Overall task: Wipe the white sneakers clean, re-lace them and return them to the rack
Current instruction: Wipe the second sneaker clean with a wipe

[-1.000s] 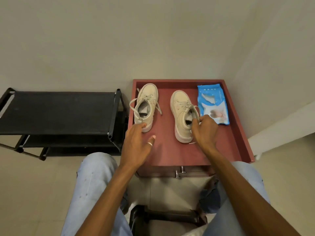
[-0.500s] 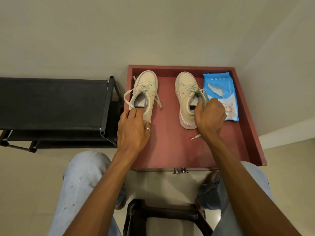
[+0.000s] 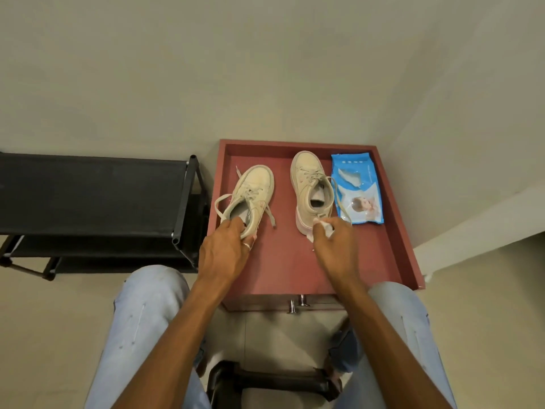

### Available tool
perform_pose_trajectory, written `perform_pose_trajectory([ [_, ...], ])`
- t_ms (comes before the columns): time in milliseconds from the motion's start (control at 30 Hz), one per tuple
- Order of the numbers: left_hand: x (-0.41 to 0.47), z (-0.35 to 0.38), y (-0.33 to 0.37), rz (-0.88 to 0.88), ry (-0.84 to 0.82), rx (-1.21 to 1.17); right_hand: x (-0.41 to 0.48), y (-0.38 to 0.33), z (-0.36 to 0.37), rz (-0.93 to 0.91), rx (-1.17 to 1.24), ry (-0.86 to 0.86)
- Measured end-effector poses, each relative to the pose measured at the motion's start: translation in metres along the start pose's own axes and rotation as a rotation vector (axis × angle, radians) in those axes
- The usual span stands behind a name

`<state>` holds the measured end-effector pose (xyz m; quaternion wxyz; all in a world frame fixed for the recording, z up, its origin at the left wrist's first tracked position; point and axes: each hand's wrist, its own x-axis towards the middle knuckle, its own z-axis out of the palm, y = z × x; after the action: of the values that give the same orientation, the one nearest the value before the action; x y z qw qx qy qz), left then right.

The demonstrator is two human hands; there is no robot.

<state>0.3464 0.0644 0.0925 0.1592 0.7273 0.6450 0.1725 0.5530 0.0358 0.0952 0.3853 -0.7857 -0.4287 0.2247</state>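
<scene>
Two off-white sneakers with loose laces stand on a red cabinet top (image 3: pixel 283 261). My left hand (image 3: pixel 227 250) grips the heel of the left sneaker (image 3: pixel 253 193), which is turned at an angle with its toe pointing up and right. My right hand (image 3: pixel 334 243) is closed around a crumpled white wipe (image 3: pixel 323 228) at the heel of the right sneaker (image 3: pixel 309 187). That sneaker stands straight, with one lace hanging over its right side.
A blue pack of wet wipes (image 3: pixel 358 187) lies to the right of the shoes. A black shoe rack (image 3: pixel 97 196) stands left of the cabinet, against the wall. The cabinet has a raised rim. My knees and a dark stool (image 3: pixel 265 382) are below.
My left hand has closed on the left sneaker's heel and turned the shoe at an angle. My right hand has dropped from the right sneaker's collar to its heel, now showing a white wipe.
</scene>
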Motion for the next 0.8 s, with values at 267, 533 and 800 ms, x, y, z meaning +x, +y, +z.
perform_pose_trajectory([
  [267,-0.035,-0.029,-0.018,0.000,-0.080,-0.354,-0.044,-0.005,-0.025,0.403,0.447,-0.174],
  [533,-0.075,-0.068,-0.025,-0.120,-0.175,-0.879,-0.077,-0.006,-0.056,0.289,0.490,-0.219],
  [800,-0.087,-0.080,-0.017,-0.130,-0.245,-1.040,-0.102,-0.010,-0.049,0.034,0.234,-0.298],
])
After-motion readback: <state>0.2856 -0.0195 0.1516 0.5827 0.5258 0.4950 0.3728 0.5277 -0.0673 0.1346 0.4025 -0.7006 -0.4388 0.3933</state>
